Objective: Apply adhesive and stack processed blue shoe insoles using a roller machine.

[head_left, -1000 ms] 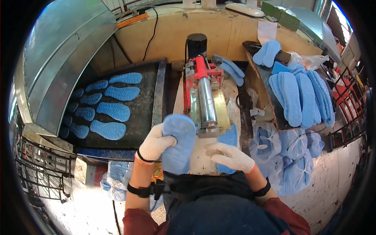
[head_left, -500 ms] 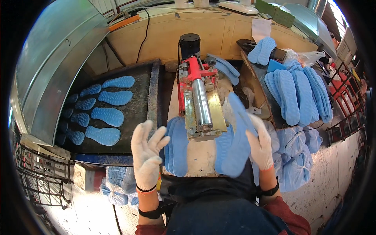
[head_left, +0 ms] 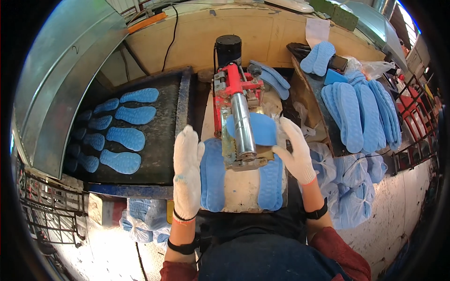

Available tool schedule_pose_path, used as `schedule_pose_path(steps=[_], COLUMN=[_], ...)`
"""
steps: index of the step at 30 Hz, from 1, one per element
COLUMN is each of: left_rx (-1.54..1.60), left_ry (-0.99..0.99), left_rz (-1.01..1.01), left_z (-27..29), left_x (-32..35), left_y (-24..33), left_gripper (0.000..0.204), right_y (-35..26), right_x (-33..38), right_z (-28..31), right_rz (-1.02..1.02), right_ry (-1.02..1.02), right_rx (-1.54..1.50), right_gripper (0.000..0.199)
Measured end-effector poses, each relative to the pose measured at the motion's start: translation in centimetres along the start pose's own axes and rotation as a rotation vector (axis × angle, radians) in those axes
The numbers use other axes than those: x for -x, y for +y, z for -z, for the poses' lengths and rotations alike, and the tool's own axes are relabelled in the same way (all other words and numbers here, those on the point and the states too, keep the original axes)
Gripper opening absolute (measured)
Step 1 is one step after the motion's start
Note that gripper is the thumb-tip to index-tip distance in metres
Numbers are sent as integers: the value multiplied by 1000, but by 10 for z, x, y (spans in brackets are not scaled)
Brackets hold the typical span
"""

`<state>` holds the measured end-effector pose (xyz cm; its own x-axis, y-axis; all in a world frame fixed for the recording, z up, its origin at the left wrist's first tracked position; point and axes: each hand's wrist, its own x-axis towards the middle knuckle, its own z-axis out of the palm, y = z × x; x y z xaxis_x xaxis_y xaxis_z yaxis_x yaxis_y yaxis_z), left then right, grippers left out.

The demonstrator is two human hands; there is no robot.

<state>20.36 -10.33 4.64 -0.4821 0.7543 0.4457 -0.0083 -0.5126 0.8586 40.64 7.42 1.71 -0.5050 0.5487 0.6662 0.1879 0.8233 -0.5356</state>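
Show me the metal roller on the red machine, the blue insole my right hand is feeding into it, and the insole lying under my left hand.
metal roller point(head_left: 243, 125), head view, middle of the shiny cylinder.
fed insole point(head_left: 262, 129), head view, its blue face right of the roller.
flat insole point(head_left: 213, 175), head view, middle of its ribbed top.

Glossy metal roller point(head_left: 244, 125), matt foam insole point(head_left: 260, 129)

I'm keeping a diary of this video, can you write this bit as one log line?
right hand: feeding flat blue foam insole under shiny metal roller | left hand: open, beside blue insole stack
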Motion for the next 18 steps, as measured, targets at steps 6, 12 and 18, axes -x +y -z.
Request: schedule_pose_path(steps=[6,12,18], left_rx=[-48,-342,-308], left_ry=[-148,-260,-137], left_rz=[-73,-49,9], left_z=[-18,8,16], left_x=[-47,-62,-48], left_y=[-24,-73,-85], left_gripper=[92,76,59], right_y=[9,30,38], right_x=[41,76,94], right_z=[15,5,-23], right_rz=[-480,-809,-879], right_ry=[299,236,9], right_rx=[-400,-541,-541], right_gripper=[30,26,28])
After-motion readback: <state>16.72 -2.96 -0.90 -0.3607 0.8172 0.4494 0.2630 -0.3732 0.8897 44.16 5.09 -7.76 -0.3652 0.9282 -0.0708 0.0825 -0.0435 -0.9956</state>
